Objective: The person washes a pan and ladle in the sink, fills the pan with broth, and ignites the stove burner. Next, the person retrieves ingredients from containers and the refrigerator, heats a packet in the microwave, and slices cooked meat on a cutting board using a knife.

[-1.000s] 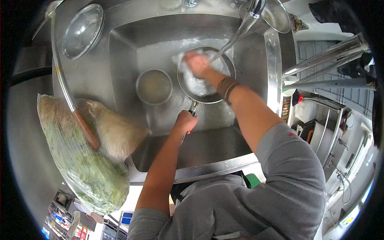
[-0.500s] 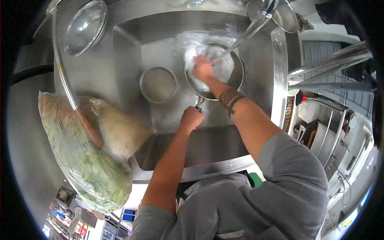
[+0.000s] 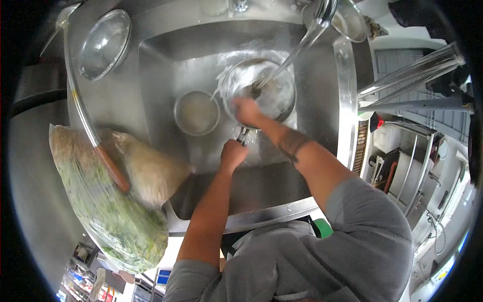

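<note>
A round metal pan (image 3: 284,98) with white suds in it lies in the steel sink, under water running from the faucet (image 3: 322,22). My left hand (image 3: 234,154) is wrapped round the pan's handle. Over the pan's near left part is my right hand (image 3: 246,111), blurred, its fingers closed against a dark scrubber-like thing (image 3: 254,91) that is too smeared to name surely. Left of the pan, a round container (image 3: 196,113) with cloudy liquid sits on the sink floor.
A metal bowl (image 3: 105,45) stands on the left counter. Below it lies a plastic bag of leafy greens (image 3: 110,206), with a wooden-handled utensil (image 3: 111,168) across it. Another bowl (image 3: 348,21) is behind the faucet. Metal pipes (image 3: 410,73) extend at the right.
My right hand has moved from the pan's middle toward its near left edge, uncovering the dark thing. My left hand keeps its hold on the handle. The view has shifted slightly.
</note>
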{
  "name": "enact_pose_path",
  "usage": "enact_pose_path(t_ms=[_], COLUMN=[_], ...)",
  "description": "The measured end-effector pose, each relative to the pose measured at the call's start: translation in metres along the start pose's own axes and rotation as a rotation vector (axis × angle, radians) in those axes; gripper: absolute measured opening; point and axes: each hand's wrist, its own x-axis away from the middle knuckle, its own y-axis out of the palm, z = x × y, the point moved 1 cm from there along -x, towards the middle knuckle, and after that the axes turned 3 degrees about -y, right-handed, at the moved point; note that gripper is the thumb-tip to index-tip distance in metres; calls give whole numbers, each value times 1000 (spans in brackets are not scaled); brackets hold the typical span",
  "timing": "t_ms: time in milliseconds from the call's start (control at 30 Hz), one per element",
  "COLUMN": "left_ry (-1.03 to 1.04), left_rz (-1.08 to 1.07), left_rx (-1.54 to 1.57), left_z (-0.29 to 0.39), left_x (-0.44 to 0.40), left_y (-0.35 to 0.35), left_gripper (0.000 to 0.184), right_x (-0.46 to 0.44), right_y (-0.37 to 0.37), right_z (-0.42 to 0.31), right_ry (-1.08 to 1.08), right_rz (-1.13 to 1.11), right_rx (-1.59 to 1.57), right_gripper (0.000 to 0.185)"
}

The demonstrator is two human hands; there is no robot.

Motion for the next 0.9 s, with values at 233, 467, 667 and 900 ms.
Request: enact_pose_path(t_ms=[233, 467, 667, 900], left_ry=[10, 35, 103, 153], left_rz=[-103, -259, -710, -642], left_rx=[83, 317, 1090, 1481], left_z=[16, 8, 86, 188], left_x=[11, 24, 93, 76], left_y=[-8, 0, -35, -69], left_gripper=[29, 41, 39, 53], right_x=[-26, 28, 112, 41], right_y=[-83, -20, -221, -418], right_z=[101, -34, -45, -66], right_ry=[179, -107, 141, 73], right_rz=[338, -49, 381, 1107], right_rx=[346, -260, -1003, -517], right_gripper=[20, 33, 32, 13])
